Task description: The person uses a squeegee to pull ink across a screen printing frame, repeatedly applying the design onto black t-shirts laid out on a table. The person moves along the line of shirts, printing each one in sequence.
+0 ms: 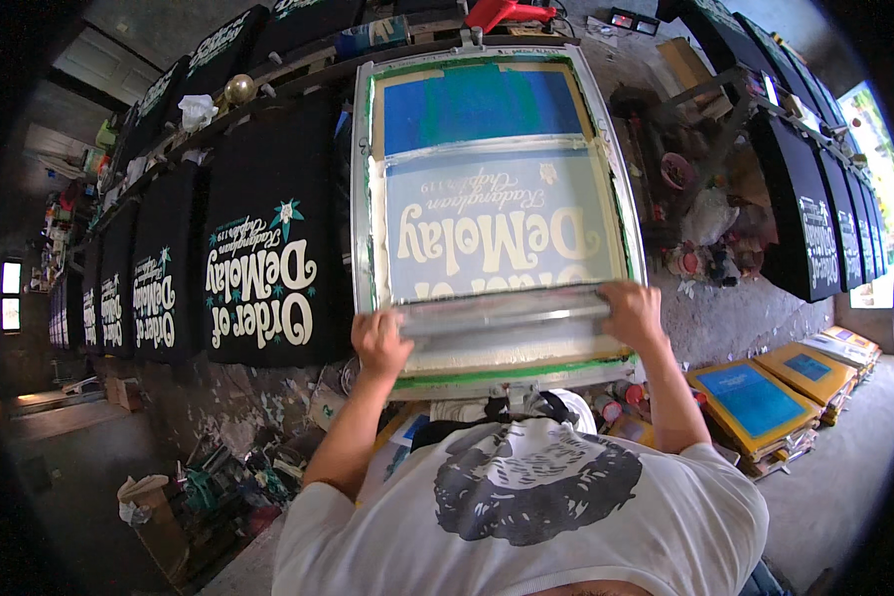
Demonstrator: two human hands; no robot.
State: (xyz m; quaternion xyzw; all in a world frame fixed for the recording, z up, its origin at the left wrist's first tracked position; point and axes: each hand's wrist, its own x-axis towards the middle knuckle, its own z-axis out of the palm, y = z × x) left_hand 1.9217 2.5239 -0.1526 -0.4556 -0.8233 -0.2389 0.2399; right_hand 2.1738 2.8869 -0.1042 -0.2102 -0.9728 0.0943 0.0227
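Note:
A framed printing screen (616, 189) lies in front of me, with white ink and pale reversed lettering on its mesh. Across its near part stretches a wide metal squeegee (507, 314), gripped at both ends. My left hand (381, 342) is closed round the left end, close to the frame's left rail. On the other end, my right hand (631, 314) has its fingers wrapped over the top beside the right rail. The squeegee's lower edge and what lies under the screen are hidden.
Black printed shirts (268, 228) lie on boards in a row at the left, with more black shirts (815, 219) at the right. A red heat-gun-like tool (507, 14) rests beyond the screen. Yellow-framed screens (750, 397) are stacked at lower right; clutter (223, 472) covers the lower left.

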